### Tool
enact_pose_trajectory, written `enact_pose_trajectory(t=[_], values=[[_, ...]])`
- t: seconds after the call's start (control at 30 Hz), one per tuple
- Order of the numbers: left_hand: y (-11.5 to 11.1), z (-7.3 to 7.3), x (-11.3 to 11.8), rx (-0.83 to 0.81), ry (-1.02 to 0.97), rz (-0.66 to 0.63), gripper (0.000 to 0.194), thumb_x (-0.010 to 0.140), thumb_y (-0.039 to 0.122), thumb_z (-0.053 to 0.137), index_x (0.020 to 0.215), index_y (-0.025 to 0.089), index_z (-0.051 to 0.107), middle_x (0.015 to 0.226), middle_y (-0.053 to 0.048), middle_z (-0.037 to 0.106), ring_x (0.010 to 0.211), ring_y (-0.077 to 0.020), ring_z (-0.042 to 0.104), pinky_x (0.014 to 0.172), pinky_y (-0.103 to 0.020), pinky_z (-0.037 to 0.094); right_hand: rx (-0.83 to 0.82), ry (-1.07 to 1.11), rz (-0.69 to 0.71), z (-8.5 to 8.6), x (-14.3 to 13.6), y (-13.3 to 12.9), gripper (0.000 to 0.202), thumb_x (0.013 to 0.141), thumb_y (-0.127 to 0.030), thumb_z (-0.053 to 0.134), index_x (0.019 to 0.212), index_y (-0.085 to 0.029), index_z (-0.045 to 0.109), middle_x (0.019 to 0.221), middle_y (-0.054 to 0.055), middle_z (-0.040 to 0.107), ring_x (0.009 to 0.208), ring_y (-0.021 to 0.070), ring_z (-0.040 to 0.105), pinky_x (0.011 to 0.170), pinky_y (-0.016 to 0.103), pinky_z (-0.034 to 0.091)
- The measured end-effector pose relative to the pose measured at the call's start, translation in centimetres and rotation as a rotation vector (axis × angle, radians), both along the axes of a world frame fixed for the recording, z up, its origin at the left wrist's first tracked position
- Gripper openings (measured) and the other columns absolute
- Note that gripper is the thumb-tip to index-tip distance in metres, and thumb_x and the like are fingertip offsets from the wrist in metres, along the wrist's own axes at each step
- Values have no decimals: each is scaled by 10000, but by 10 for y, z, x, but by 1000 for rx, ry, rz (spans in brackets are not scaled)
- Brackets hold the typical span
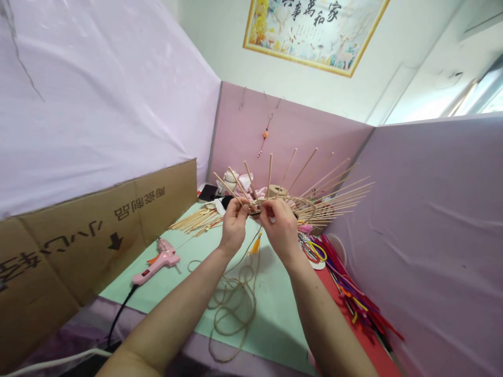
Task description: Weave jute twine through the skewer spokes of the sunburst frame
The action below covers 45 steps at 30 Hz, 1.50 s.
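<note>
Wooden sticks [270, 175] fan outward from a round woven piece held up over the table. My left hand [234, 222] pinches near the base of the sticks on its left side, thumb and fingers together. Close beside it, my right hand [280, 222] is closed at the same edge, its fingers bent around the twine there. Twine [236, 298] hangs down from between the hands and lies in loose loops on the green table surface. The exact spot under my fingertips is partly hidden.
A pink glue gun [157, 262] lies at left by a cardboard panel [98, 235]. Loose sticks [196, 220] lie behind it. Coloured pipe cleaners [353, 293] are at right on a red surface. A yellow tassel [256, 244] is near my hands. Pale partitions surround the table.
</note>
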<state>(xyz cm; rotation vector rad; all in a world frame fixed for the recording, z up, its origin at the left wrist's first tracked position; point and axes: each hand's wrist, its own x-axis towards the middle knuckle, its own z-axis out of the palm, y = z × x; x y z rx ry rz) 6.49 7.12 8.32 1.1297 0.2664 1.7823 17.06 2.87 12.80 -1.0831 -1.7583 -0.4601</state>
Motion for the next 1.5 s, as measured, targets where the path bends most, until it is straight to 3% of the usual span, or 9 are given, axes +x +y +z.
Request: enact_pose_trajectory(t=[0.2,0.4,0.67,1.0,1.13,1.2,1.37,1.5], values=[[-1,3,-3,-2,-1,-65,171,832,352,607,888,202,548,820,2,581,783,-123,573,812,-289,464,-14,24,23,1,1,0,82,865,-183,487,844,-209,562,778,21,571,730,157,527,707,281,427],[-2,0,-5,13,-19,-82,307,813,338,636,1081,243,521,950,-10,595,868,-136,599,864,-312,462,-6,45,32,2,2,1,68,864,-191,499,841,-206,561,776,19,570,738,156,537,703,276,429],[-3,3,-8,37,76,125,187,763,279,689,872,187,568,844,-5,593,803,-116,577,778,-256,478,-14,44,49,1,-1,1,70,859,-176,499,838,-202,561,763,14,563,713,150,532,696,271,433],[-1,-1,-9,12,75,140,165,792,289,657,894,175,594,850,-19,629,794,-125,591,785,-268,470,-20,51,79,-1,-3,2,79,857,-182,496,830,-200,568,773,25,579,722,154,541,686,275,437],[-4,-2,-9,13,-13,-12,582,709,202,736,1233,267,490,993,-19,653,877,-142,637,797,-283,497,-7,61,83,-1,-3,2,73,854,-175,500,832,-200,564,781,23,581,722,150,540,687,275,439],[-5,-1,-8,2,-14,-63,661,664,170,766,1256,283,493,1051,-26,657,928,-155,643,812,-288,504,-14,60,85,-1,-3,1,72,860,-179,499,836,-200,563,788,24,585,724,149,542,688,276,440],[-5,1,-5,-76,4,13,257,710,237,732,956,174,689,939,-54,716,872,-167,660,835,-322,509,-19,60,85,-2,-1,2,70,867,-197,501,844,-204,566,797,27,589,736,152,552,690,279,450],[1,-2,-4,-114,-16,68,157,693,254,745,810,154,717,789,-33,721,743,-140,648,777,-300,506,-18,76,93,-8,-2,4,53,864,-195,500,856,-204,551,792,25,590,725,148,560,685,277,463]])
